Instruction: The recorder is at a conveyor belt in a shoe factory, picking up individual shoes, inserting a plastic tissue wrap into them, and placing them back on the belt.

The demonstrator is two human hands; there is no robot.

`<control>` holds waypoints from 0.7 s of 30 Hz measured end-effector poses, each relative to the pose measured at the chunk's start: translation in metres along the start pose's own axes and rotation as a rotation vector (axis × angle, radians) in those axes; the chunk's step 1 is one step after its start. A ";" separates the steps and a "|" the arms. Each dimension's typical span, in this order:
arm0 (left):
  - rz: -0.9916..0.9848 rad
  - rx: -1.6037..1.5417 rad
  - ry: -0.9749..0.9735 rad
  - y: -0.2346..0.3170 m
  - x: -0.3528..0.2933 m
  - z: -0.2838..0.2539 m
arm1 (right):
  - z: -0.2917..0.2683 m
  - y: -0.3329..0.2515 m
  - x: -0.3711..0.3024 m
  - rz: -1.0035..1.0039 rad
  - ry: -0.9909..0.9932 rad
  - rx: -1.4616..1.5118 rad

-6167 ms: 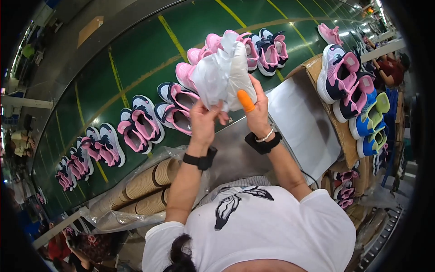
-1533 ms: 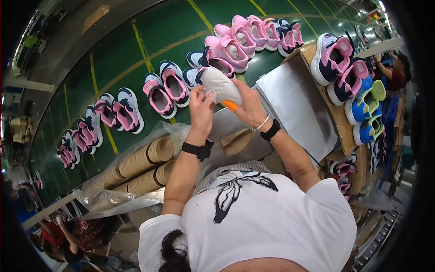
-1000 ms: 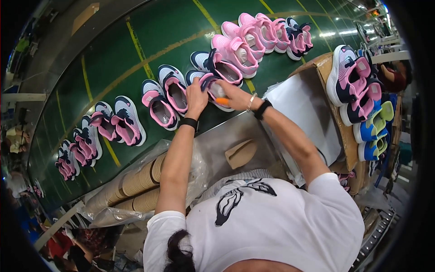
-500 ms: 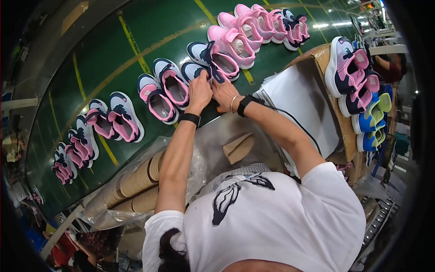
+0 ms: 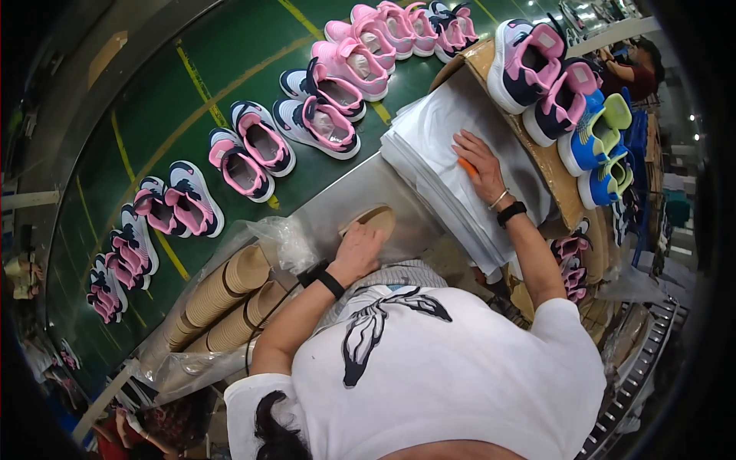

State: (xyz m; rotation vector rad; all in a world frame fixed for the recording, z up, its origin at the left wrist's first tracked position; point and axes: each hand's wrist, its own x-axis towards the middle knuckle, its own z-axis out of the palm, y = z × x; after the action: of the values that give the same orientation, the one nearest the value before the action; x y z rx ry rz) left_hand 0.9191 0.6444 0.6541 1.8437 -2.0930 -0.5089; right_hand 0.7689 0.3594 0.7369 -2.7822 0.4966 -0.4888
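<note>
My left hand [image 5: 362, 249] is closed on the edge of a tan, shoe-shaped cardboard insert [image 5: 381, 220] lying on a metal surface. To the right, my right hand [image 5: 480, 167] reaches over a stack of white paper sheets [image 5: 437, 130], its fingers stretched onto the top sheet. An orange object [image 5: 468, 167], partly hidden, is tucked in that hand; its kind is unclear. On the green conveyor belt ahead sits a navy, white and pink sneaker [image 5: 318, 126] with crumpled paper inside. Its mate [image 5: 337, 90], just behind, has a bare insole.
Nested tan inserts [image 5: 222, 295] lie in a plastic bag at the left. More sneaker pairs [image 5: 249, 149] line the green belt [image 5: 169, 100]. A cardboard box [image 5: 529, 153] stands beside the paper, with pink-navy and blue-green sneakers [image 5: 598, 146] along its right side.
Both hands have left the sneakers on the belt. My left hand has come back to the tan insert; my right hand has moved right onto the paper, the orange object still with it.
</note>
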 end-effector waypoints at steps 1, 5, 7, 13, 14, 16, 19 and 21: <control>-0.068 0.085 -0.044 -0.005 -0.005 0.007 | 0.005 0.012 -0.005 0.088 0.064 0.180; -0.589 -0.274 0.107 -0.023 -0.008 -0.010 | 0.020 0.018 0.012 0.829 0.234 0.964; -0.574 -0.678 0.483 -0.028 -0.001 -0.035 | 0.023 -0.023 0.026 0.748 0.381 1.558; -0.219 -0.978 1.122 -0.017 0.022 -0.083 | 0.016 -0.186 0.089 -0.232 0.232 0.675; -0.114 -0.834 1.002 -0.018 0.020 -0.090 | 0.008 -0.193 0.100 -0.267 0.251 0.633; -0.162 -0.798 0.967 -0.022 0.010 -0.106 | -0.007 -0.195 0.123 -0.348 0.072 0.584; -0.177 -0.632 0.579 -0.021 -0.009 -0.136 | -0.023 -0.183 0.147 -0.430 -0.250 0.511; -0.158 -0.233 -0.051 -0.011 -0.018 -0.152 | -0.023 -0.185 0.149 -0.426 -0.120 0.424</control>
State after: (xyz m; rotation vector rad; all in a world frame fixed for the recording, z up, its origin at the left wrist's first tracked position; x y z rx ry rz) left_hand 0.9994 0.6518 0.7843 1.8840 -1.8374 -0.8094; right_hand 0.9451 0.4659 0.8581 -2.4721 -0.2153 -0.4458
